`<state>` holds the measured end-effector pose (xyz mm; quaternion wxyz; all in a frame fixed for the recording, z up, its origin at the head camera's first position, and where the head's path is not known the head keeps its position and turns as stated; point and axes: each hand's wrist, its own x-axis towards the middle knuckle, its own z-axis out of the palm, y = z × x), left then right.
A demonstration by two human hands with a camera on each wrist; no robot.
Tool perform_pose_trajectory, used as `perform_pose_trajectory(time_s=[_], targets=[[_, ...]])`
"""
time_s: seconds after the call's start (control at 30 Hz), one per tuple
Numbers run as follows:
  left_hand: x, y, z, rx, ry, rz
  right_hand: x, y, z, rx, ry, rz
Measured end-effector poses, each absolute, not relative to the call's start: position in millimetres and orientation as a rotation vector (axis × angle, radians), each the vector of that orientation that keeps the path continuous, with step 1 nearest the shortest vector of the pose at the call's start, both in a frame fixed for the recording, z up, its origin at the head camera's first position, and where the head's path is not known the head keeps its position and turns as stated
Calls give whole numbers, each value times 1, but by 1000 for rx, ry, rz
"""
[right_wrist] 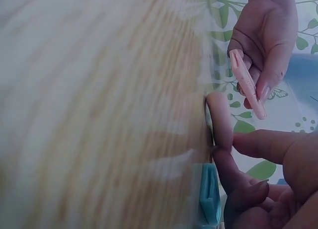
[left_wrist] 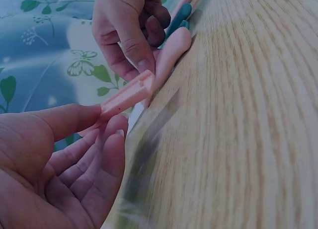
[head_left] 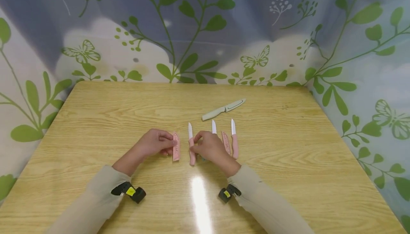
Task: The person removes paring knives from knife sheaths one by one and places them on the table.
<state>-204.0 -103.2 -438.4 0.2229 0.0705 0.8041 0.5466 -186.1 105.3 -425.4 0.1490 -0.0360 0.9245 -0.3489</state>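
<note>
Pink pair of sheaths (head_left: 176,152), four knives (head_left: 191,142), two hands (head_left: 154,143)

The counter (head_left: 320,155) is wood-grained, smooth and glossy, glaring white at six o'clock; the curtain (head_left: 109,52) at twelve is printed cloth; the sleeves (head_left: 93,198) are matt cloth; pink sheaths (head_left: 176,154), handles (head_left: 192,160) and teal piece (right_wrist: 209,204) look like smooth plastic; the blades (head_left: 190,131) look smooth.
</note>
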Motion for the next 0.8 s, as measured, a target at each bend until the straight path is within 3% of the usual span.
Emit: perform_pose_trajectory(time_s=[0.8], targets=[[-204,-93,-446,181,2275,1416,-178,121,-427,-240,2775,-1067]])
